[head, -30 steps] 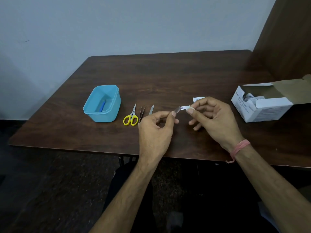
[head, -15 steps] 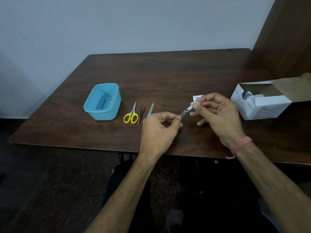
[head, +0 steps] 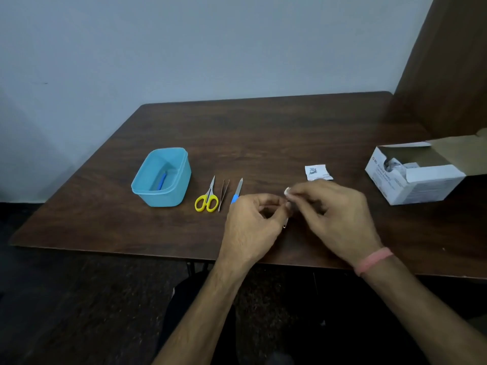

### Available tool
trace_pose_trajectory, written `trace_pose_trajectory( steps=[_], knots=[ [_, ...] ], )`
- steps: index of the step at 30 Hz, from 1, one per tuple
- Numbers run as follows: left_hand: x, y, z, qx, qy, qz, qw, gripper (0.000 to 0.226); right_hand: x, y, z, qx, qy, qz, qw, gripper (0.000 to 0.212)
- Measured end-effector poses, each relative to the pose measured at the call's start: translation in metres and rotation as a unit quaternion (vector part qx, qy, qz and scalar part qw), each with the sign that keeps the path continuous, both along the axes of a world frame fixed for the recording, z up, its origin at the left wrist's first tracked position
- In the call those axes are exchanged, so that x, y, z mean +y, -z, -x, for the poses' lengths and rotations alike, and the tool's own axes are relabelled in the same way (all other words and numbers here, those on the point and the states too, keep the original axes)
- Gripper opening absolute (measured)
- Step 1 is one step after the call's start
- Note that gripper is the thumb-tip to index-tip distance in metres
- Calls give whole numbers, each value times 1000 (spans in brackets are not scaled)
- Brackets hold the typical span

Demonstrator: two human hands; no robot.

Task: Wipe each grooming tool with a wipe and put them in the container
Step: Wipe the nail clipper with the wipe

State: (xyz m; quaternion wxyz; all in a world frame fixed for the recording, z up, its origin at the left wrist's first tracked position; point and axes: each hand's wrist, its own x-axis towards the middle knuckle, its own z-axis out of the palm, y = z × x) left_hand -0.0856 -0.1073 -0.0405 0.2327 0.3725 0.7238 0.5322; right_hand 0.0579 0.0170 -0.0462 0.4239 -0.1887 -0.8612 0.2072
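We list a small metal tool (head: 285,222), its tip showing below our left hand (head: 253,222); a white wipe (head: 287,191) at our right hand's (head: 334,217) fingertips. Left of the hands lie a blue-handled nail file (head: 237,192), tweezers (head: 223,195), yellow-handled scissors (head: 207,200), then an open blue container (head: 161,177) holding a blue tool (head: 163,180).

Head-height view, forward-down, near table (head: 263,133)
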Motion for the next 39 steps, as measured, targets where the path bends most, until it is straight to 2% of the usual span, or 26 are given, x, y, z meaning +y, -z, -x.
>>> trace_pose_trajectory(
  steps=[2, 5, 9, 12, 18, 26, 31, 35, 39],
  knots=[
    [0, 1, 1, -9, -3, -15, 1000, 8, -4, 3, 1, -11, 19, -68, 997, 9],
    [0, 1, 3, 5, -10, -30, 999, 8, -5, 0, 1, 6, 26, -89, 996, 14],
    [0, 2, 5, 29, 3, -48, 998, 18, -2, 2, 0, 16, 28, -86, 996, 17],
    [0, 2, 5, 26, 10, -50, 998, 18, 0, 4, 1, 25, 41, -79, 996, 15],
    [0, 3, 5, -11, 11, -49, 999, 18, -4, 2, 1, 7, 31, -107, 994, 11],
    [-2, 4, 5, -36, 4, -69, 997, 20, -6, 4, 0, -25, 29, -151, 988, 20],
    [-2, 0, 3, -47, -6, -54, 997, 17, -4, 2, 2, -13, 74, -133, 988, 13],
    [-3, -3, 2, -47, -5, -54, 997, 13, -7, 4, 1, -55, 34, -148, 987, 19],
    [-4, -6, -1, -47, -14, -44, 998, 15, -4, 2, 1, -29, 80, -118, 989, 10]
  ],
)
